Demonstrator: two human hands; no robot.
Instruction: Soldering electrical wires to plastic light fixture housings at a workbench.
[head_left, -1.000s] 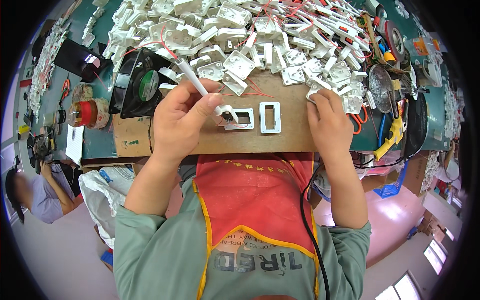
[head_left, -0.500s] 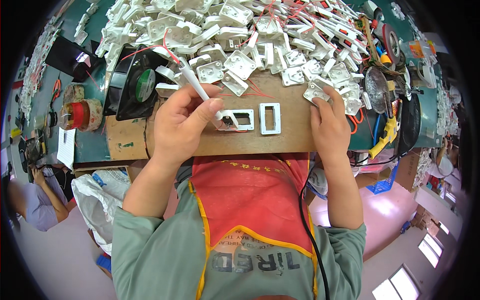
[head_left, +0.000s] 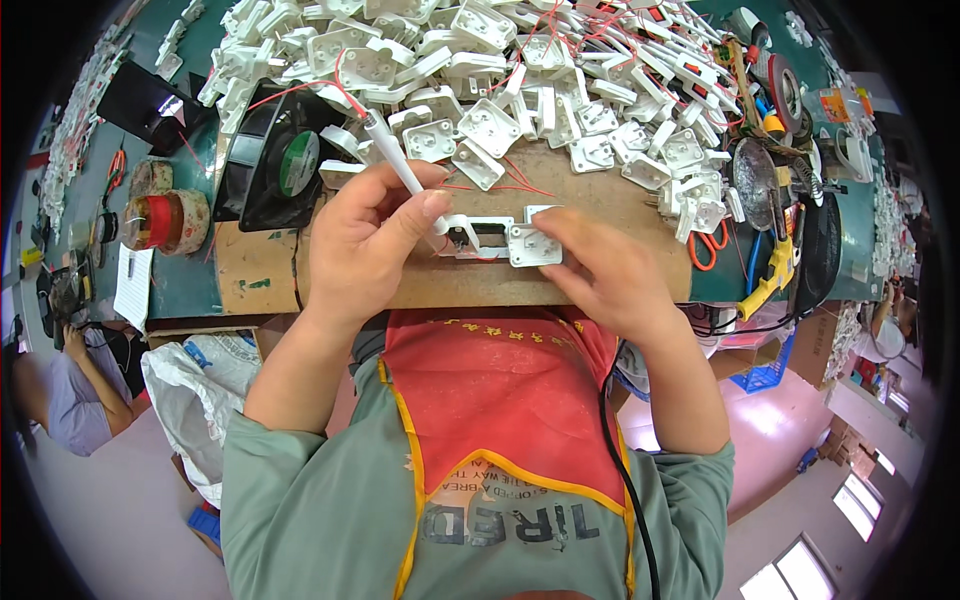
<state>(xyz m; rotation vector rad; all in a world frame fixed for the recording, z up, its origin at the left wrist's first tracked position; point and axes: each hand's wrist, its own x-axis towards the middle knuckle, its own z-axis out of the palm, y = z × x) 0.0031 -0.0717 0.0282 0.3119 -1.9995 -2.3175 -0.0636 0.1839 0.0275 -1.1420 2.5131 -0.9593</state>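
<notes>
My left hand (head_left: 365, 245) is closed around a white plastic stick-like part (head_left: 393, 150) with red wires coming out of its far end. The near end of that part meets a white rectangular frame (head_left: 490, 224) lying on the board. Between my right thumb and fingers is a small white plastic housing (head_left: 534, 246) with round posts inside; my right hand (head_left: 605, 262) brings it up beside the frame. A second white frame (head_left: 541, 212) lies behind it, mostly covered by the housing and my fingers.
A heap of white plastic housings (head_left: 490, 125) with red wires covers the back. To the left stand a black fan (head_left: 270, 160) and a red-banded jar (head_left: 165, 222). A yellow glue gun (head_left: 775, 272), orange-handled scissors (head_left: 708, 250) and a round pan (head_left: 755, 180) lie right.
My right hand has taken a white housing from the heap's right edge and carried it left and nearer, over the second frame. My left hand stays almost where it was.
</notes>
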